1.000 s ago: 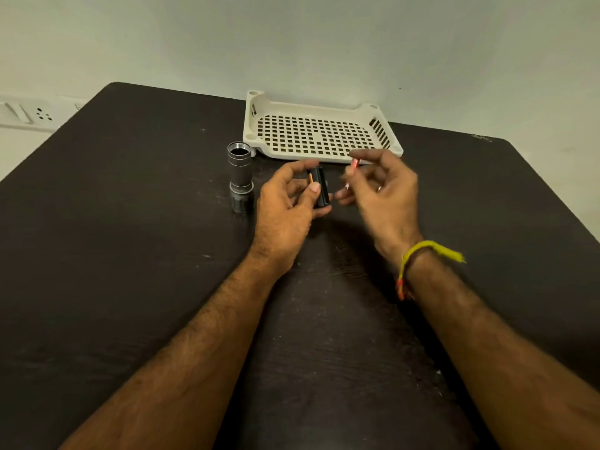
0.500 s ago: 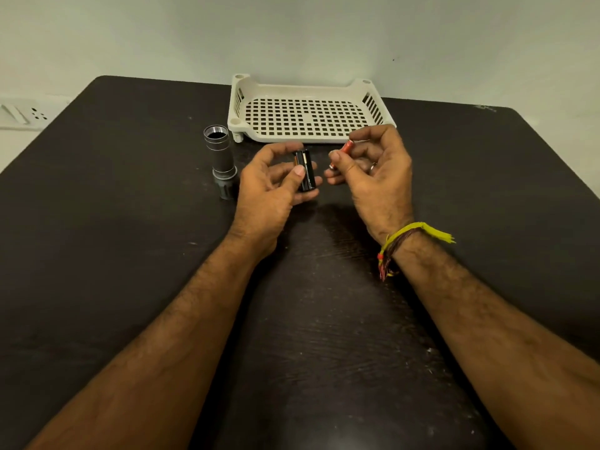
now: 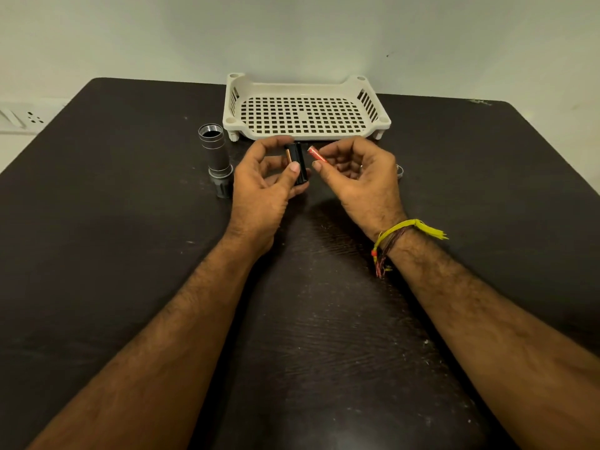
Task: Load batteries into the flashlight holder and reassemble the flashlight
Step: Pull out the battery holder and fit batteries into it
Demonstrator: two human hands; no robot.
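My left hand [image 3: 264,186] grips a black battery holder [image 3: 297,162] upright between thumb and fingers; a copper-coloured battery shows in its left slot. My right hand [image 3: 360,180] pinches a small red battery [image 3: 315,154] between thumb and forefinger, its tip just right of the holder's top and a small gap apart. The grey flashlight body [image 3: 215,156] stands on its head on the dark table [image 3: 113,254], open threaded end up, left of my left hand. A small metal part [image 3: 400,171] peeks out behind my right hand.
A cream perforated plastic tray [image 3: 305,116] stands just behind my hands, against the wall. A wall socket [image 3: 19,120] is beyond the table's left edge. My forearms stretch across the table's near half.
The red battery has tilted so its tip points at the holder's top. Both hands stay close together, and the view has shifted slightly.
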